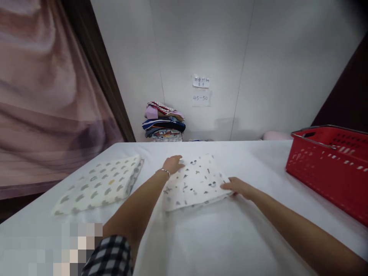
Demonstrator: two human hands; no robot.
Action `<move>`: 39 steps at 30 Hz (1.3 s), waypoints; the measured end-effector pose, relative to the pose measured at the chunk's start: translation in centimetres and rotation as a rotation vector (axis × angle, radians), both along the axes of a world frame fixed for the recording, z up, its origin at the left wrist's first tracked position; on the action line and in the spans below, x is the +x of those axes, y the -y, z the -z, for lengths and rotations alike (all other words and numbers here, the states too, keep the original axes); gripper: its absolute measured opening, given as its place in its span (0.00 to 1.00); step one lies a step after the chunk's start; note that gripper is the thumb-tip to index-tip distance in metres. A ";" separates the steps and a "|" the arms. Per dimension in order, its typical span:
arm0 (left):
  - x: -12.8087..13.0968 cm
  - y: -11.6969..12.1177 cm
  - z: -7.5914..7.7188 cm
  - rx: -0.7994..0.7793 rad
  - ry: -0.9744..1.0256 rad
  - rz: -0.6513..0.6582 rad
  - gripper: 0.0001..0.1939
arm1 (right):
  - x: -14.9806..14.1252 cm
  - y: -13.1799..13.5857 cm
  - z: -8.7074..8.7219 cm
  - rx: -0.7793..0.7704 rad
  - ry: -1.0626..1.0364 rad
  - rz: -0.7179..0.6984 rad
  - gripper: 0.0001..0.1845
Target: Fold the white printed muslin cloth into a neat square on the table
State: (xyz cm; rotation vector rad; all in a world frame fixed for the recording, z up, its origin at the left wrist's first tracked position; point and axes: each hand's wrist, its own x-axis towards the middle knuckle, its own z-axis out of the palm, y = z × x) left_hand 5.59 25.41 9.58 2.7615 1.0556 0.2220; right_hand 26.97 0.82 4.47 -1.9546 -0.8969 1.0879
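Cloth [198, 182], printed, mid-frame: keep its edges even (right hand [238, 186] pinches a corner; left hand [172, 165], grip unclear).

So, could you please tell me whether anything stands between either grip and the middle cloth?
Nothing visible does: the right grip holds the middle cloth by its near right corner, and the left grip is at its far left edge.
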 end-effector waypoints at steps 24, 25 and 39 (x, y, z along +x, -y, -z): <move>-3.6 15.9 3.3 0.004 0.058 0.320 0.31 | -5.9 4.9 1.2 0.264 -0.541 0.148 0.16; -3.2 16.7 3.6 0.016 0.062 0.366 0.33 | -6.0 5.1 1.2 0.267 -0.550 0.135 0.17; -1.6 20.9 6.0 0.124 0.173 0.409 0.33 | -2.8 6.1 1.3 0.121 -0.779 -0.250 0.29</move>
